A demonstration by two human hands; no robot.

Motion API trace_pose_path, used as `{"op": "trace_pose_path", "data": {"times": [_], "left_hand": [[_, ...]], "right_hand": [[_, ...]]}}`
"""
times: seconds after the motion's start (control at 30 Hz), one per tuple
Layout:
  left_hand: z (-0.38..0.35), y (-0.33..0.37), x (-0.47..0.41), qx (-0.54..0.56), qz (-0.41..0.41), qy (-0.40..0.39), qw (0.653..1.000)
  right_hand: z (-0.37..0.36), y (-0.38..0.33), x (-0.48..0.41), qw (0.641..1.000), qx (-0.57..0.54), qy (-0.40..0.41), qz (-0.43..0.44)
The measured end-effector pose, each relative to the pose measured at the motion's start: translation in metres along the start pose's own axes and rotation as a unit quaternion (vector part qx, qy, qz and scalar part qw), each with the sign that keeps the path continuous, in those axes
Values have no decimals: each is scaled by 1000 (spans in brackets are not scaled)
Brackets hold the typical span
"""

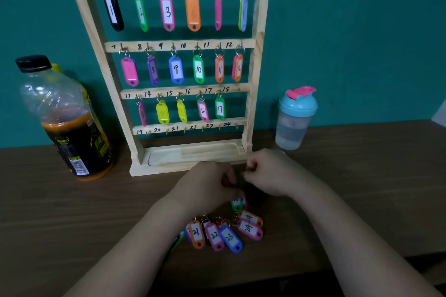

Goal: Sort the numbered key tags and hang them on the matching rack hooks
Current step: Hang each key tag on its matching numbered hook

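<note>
Wooden rack point(263, 7) full through 17, hook 18 point(239, 90) bare. Fingers of left hand point(207, 181) pinch green tag point(237, 204) over desk point(362, 176); right hand point(270, 171) fingers curled alongside, grip unclear. Next, likely: ring onto 18.

Rack point(156, 167): pale wood, black numerals. Wall point(362, 31) teal. Table point(72, 212) dark brown, grained. Near its front edge: tag 21 point(196, 234) orange, tag 22 point(214, 236) pink, tag 23 point(230, 238) blue (white labels all); green tag point(237, 204) behind them. Bottle point(65, 113): black cap, orange liquid. Shaker point(294, 120): blue lid, pink flap.
</note>
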State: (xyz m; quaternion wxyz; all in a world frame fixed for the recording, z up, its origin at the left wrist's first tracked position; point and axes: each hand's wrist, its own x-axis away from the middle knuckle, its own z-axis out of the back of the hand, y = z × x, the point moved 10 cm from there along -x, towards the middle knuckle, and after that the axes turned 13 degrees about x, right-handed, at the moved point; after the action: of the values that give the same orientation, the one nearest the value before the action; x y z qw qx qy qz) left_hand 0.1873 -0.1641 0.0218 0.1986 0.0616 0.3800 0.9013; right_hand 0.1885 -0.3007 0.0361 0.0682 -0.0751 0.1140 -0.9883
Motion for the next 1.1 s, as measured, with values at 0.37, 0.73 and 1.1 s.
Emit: {"op": "trace_pose_path", "data": {"times": [0.37, 0.73, 1.1], "left_hand": [[0, 7, -7, -61, -23, 38, 997], [4, 2, -6, -32, -23, 39, 998], [8, 6, -4, -25, -38, 40, 998]], "right_hand": [[-14, 0, 4, 997, -41, -59, 5], [-14, -5, 5, 998, -16, -63, 13], [-19, -9, 1, 996, -49, -67, 28]]}}
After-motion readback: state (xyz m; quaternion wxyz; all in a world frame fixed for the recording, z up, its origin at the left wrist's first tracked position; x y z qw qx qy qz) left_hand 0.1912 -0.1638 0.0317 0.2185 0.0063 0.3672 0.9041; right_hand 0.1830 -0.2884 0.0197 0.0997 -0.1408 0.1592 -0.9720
